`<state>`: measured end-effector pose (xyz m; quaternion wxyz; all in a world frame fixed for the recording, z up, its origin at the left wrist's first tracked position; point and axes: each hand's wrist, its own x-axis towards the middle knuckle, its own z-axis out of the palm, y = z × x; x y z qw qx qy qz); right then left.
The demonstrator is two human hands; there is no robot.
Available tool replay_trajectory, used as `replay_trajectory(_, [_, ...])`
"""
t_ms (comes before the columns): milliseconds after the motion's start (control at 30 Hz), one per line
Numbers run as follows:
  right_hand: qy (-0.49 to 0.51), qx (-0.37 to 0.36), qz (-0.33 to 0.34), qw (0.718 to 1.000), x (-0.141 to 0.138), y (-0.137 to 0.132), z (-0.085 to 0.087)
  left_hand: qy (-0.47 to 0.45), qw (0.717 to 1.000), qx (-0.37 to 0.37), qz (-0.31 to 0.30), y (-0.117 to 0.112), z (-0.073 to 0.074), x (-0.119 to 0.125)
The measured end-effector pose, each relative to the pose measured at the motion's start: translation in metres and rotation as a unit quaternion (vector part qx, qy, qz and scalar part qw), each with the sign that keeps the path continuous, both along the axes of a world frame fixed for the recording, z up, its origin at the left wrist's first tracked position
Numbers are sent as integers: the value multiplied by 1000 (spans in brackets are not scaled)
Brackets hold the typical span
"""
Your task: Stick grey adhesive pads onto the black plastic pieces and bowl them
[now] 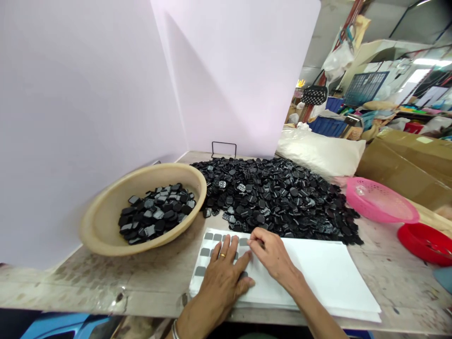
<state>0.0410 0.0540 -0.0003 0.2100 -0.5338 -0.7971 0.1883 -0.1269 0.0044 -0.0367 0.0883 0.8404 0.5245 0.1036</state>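
Observation:
A white sheet (314, 268) lies on a stack of paper on the table, with rows of grey rounded-square stickers (200, 271) at its left end. My left hand (224, 278) lies spread and flat over these, a ring on one finger, hiding part of the rows. Close to its right, my right hand (271, 254) pinches thumb and fingers together at the edge of a grey sticker (243, 241) in the top row. Something small and dark shows between its curled fingers; its kind is unclear. Behind the sheet spreads a heap of small black rounded-square pieces (282, 197).
At left a beige basin (102, 230) holds many black and grey pieces. A black wire stand (224, 143) rises by the white panel (233, 70). Pink basket (381, 202), red bowl (420, 242), white sack (321, 150) and cardboard box (409, 160) stand at right.

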Motion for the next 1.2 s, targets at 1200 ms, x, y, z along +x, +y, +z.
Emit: replay_trajectory(1200, [363, -239, 3, 901, 50, -74, 3, -372, 884, -266, 97, 42, 46, 21])
